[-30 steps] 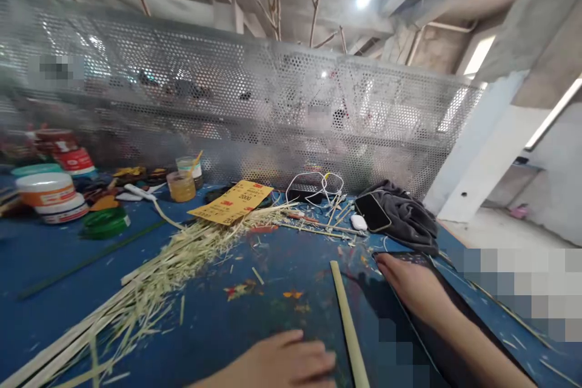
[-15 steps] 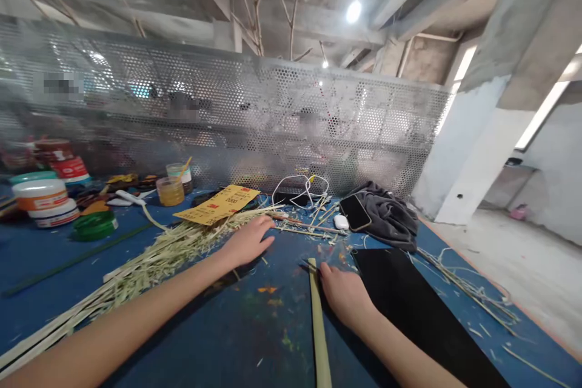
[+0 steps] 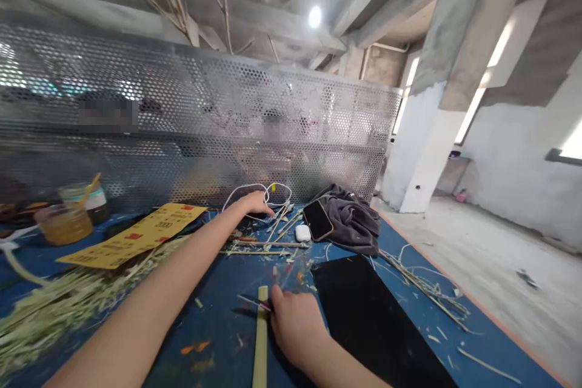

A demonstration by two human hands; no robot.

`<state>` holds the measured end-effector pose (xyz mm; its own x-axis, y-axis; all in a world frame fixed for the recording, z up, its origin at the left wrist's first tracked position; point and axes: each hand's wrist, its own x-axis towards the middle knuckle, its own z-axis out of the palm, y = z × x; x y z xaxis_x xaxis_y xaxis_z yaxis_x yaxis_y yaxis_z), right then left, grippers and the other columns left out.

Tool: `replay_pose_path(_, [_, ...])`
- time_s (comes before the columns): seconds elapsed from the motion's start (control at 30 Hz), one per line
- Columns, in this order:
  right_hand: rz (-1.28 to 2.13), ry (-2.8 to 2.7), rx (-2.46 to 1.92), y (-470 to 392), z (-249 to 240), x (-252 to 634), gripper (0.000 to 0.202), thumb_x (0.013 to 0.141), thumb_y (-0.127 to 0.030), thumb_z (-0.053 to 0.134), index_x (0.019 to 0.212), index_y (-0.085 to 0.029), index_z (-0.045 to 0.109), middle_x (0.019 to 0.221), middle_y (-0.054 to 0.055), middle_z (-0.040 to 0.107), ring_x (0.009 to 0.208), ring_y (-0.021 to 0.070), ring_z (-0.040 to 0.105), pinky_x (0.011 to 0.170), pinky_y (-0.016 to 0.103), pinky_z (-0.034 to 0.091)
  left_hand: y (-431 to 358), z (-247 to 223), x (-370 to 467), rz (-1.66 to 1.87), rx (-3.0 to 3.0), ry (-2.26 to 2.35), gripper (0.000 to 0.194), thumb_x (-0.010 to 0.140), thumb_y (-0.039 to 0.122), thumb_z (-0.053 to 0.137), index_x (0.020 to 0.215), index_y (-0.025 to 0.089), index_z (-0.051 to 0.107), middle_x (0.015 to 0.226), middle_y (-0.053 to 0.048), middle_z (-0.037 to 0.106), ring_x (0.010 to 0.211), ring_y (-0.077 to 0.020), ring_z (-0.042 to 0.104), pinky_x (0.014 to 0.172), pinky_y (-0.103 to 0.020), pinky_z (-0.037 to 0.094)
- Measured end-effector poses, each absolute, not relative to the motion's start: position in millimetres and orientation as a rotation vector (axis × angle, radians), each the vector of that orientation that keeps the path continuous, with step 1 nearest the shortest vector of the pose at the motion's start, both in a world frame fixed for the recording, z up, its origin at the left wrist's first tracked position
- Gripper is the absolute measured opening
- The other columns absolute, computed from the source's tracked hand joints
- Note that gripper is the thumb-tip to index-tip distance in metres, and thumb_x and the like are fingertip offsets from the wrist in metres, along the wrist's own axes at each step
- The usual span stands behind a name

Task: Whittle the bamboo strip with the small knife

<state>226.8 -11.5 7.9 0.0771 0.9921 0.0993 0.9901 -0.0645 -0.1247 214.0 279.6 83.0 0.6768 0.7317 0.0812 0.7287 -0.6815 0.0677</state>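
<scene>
My right hand (image 3: 297, 321) is closed around a small knife (image 3: 254, 301), whose thin blade points left across a flat pale-green strip (image 3: 260, 339). The strip runs toward me along the blue table; the knife's handle is mostly hidden in my fist. My left hand (image 3: 255, 203) reaches far forward to the foot of the perforated panel, beside a looped white cable (image 3: 282, 187). Its thumb stands apart from the fingers, and I see nothing held in it. Thin sticks and shavings (image 3: 273, 245) lie just nearer than that hand.
Yellow sandpaper (image 3: 140, 235) rests on a heap of pale fibre strips (image 3: 59, 309). A phone (image 3: 318, 220), white earbud case (image 3: 302, 233) and grey cloth (image 3: 350, 218) lie at the back right. A black sheet (image 3: 373, 315) is right of my right hand. The perforated metal panel (image 3: 218, 115) stands behind.
My left hand has moved forward, from beside the fibre heap to the cable at the panel. The view has turned right. My right hand stays at the strip, and more of the blade shows.
</scene>
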Motion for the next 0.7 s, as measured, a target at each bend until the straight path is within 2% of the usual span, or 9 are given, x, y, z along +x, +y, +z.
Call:
replay_pose_path(0.17, [0.074,-2.006,-2.166,-10.8,5.8,230.0,0.017,0.090,-0.018,0.041,0.099,-0.017,0.055,0.085,0.011,0.070,0.073,0.0261,0.070,0.059,0.032,0.047,296.8,70.4,222.2,-0.038,2.823,1.366,0.035,0.089,0.036,0.056,0.118,0.015,0.054,0.118,-0.009,0.057,0.102,-0.0211,0.058,0.087,-0.042,0.052])
replay_pose_path(0.37, [0.107,-2.000,-2.159,-11.8,7.8,230.2,0.018,0.088,-0.016,0.041,0.099,-0.017,0.055,0.086,0.010,0.071,0.072,0.0273,0.069,0.060,0.034,0.048,306.9,65.0,209.0,-0.068,2.878,1.417,0.038,0.089,0.035,0.057,0.121,0.016,0.052,0.122,-0.009,0.054,0.107,-0.0226,0.056,0.090,-0.044,0.050])
replay_pose_path(0.6, [0.073,-1.994,-2.168,-11.0,8.9,230.0,0.015,0.089,-0.019,0.042,0.097,-0.019,0.055,0.085,0.008,0.071,0.071,0.0267,0.069,0.059,0.034,0.048,302.8,81.1,185.8,0.283,3.014,1.361,0.038,0.089,0.037,0.056,0.120,0.016,0.052,0.120,-0.009,0.055,0.104,-0.0215,0.057,0.087,-0.042,0.052])
replay_pose_path(0.7, [0.073,-1.984,-2.173,-12.1,8.5,229.5,0.015,0.088,-0.018,0.044,0.098,-0.018,0.055,0.085,0.009,0.071,0.073,0.0254,0.070,0.061,0.032,0.048,293.8,94.8,176.3,0.476,3.101,1.361,0.040,0.089,0.037,0.057,0.122,0.016,0.051,0.124,-0.010,0.053,0.109,-0.0235,0.055,0.091,-0.045,0.049])
